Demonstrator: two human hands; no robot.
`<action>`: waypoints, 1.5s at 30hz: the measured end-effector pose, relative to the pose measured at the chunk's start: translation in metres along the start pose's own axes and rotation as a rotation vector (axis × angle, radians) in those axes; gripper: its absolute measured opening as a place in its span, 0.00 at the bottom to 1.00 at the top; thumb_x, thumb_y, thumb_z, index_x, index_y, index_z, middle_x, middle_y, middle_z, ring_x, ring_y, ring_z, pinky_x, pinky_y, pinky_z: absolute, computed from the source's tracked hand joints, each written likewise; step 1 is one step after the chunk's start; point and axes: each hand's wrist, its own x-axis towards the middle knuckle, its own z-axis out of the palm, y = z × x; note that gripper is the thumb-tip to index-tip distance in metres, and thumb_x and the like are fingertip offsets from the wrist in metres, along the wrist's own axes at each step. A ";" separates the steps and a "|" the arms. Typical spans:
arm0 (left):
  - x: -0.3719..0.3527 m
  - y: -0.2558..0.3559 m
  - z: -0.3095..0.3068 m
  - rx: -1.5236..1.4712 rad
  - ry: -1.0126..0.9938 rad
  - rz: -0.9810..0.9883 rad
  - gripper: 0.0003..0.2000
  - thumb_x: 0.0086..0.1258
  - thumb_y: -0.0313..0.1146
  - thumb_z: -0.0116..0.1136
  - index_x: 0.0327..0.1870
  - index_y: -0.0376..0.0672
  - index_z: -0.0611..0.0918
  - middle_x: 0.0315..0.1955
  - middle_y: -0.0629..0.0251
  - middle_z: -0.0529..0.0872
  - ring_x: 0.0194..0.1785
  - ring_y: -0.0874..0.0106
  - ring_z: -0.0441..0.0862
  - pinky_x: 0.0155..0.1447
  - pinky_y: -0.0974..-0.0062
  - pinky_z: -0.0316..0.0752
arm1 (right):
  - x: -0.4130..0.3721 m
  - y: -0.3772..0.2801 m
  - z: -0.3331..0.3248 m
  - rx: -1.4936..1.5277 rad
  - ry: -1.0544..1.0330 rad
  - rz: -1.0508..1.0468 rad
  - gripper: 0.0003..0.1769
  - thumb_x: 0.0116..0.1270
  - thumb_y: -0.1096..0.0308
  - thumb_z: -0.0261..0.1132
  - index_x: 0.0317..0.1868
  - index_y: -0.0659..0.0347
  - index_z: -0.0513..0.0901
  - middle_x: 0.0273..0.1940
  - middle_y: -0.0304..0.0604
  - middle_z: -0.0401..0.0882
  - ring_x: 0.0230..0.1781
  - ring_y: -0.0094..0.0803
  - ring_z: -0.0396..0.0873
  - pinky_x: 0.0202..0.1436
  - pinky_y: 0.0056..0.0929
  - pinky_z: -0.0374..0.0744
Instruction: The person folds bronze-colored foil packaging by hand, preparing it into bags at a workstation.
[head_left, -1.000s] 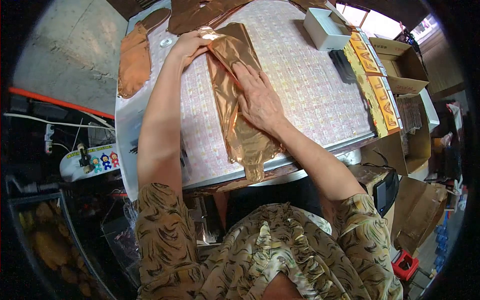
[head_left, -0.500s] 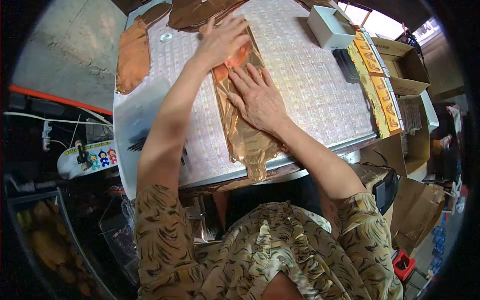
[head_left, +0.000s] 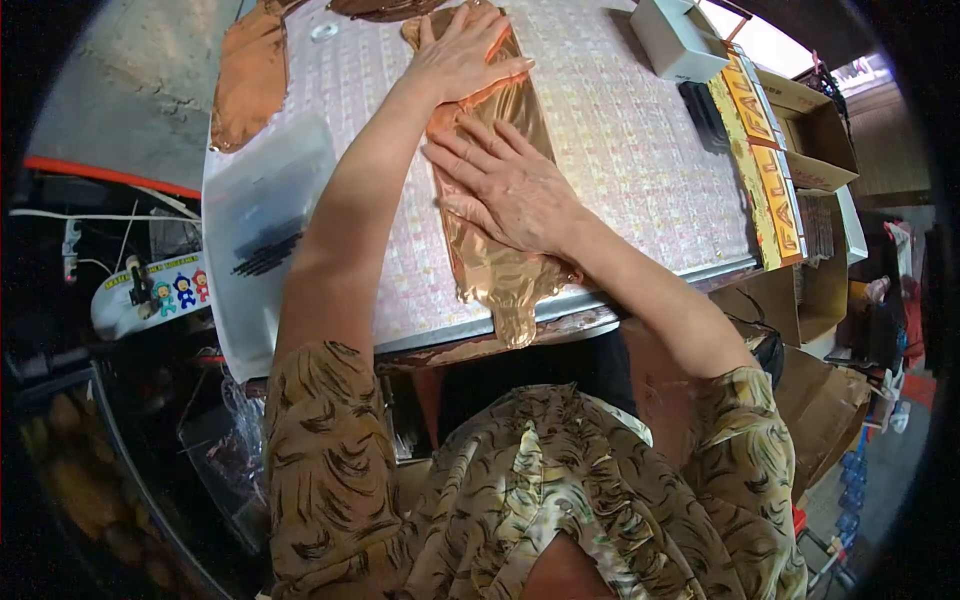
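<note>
A flat, shiny copper-coloured foil balloon (head_left: 500,270) lies lengthwise on the table, its narrow tab hanging over the front edge. My left hand (head_left: 462,58) rests on its far part, fingers spread and thumb pointing right. Nearer to me, my right hand (head_left: 515,190) lies flat across the middle of the foil, fingers stretched toward the upper left. Neither hand grips anything. More copper foil (head_left: 250,80) lies at the far left, and a darker foil pile (head_left: 385,8) is partly cut off at the top.
A clear plastic bag with dark thin sticks (head_left: 268,255) lies at left. On the right stand a white box (head_left: 675,45), a black object (head_left: 703,115) and yellow packs marked FALL (head_left: 765,170). Cardboard boxes (head_left: 815,130) sit beyond the table (head_left: 640,180).
My left hand has come down flat on the far end of the foil. The right hand stays flat, shifted slightly left on it. The camera view has moved a little.
</note>
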 end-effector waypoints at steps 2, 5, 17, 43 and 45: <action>0.000 0.001 -0.001 -0.036 0.004 0.001 0.52 0.66 0.81 0.41 0.83 0.51 0.61 0.84 0.65 0.57 0.87 0.61 0.44 0.82 0.30 0.31 | -0.006 -0.003 -0.001 0.012 -0.049 -0.151 0.36 0.82 0.44 0.48 0.83 0.50 0.59 0.84 0.41 0.55 0.85 0.46 0.50 0.86 0.51 0.49; -0.009 0.021 -0.046 -0.139 0.026 0.079 0.45 0.74 0.69 0.46 0.81 0.42 0.61 0.82 0.54 0.56 0.86 0.55 0.46 0.81 0.32 0.37 | -0.022 -0.012 -0.004 0.015 -0.118 -0.208 0.35 0.83 0.42 0.43 0.84 0.46 0.56 0.85 0.35 0.51 0.86 0.44 0.47 0.88 0.50 0.43; -0.007 0.027 -0.056 -0.137 -0.235 -0.059 0.48 0.74 0.72 0.44 0.83 0.41 0.56 0.85 0.55 0.51 0.87 0.56 0.41 0.82 0.30 0.31 | -0.040 0.030 -0.062 0.583 0.059 -0.128 0.26 0.75 0.69 0.61 0.72 0.49 0.78 0.70 0.47 0.78 0.73 0.41 0.73 0.79 0.50 0.66; -0.139 0.007 -0.123 -0.284 -0.015 0.323 0.19 0.70 0.23 0.60 0.62 0.42 0.84 0.63 0.59 0.85 0.69 0.58 0.80 0.73 0.62 0.75 | -0.018 0.097 -0.026 -0.032 0.125 -0.070 0.28 0.70 0.70 0.64 0.67 0.28 0.84 0.64 0.35 0.76 0.67 0.36 0.72 0.76 0.51 0.56; -0.131 0.008 -0.122 -0.331 0.025 0.283 0.18 0.71 0.24 0.62 0.62 0.42 0.84 0.63 0.60 0.85 0.67 0.59 0.81 0.70 0.64 0.77 | -0.018 0.098 -0.023 -0.045 0.147 -0.075 0.28 0.71 0.70 0.63 0.67 0.28 0.84 0.64 0.34 0.76 0.67 0.36 0.72 0.76 0.51 0.56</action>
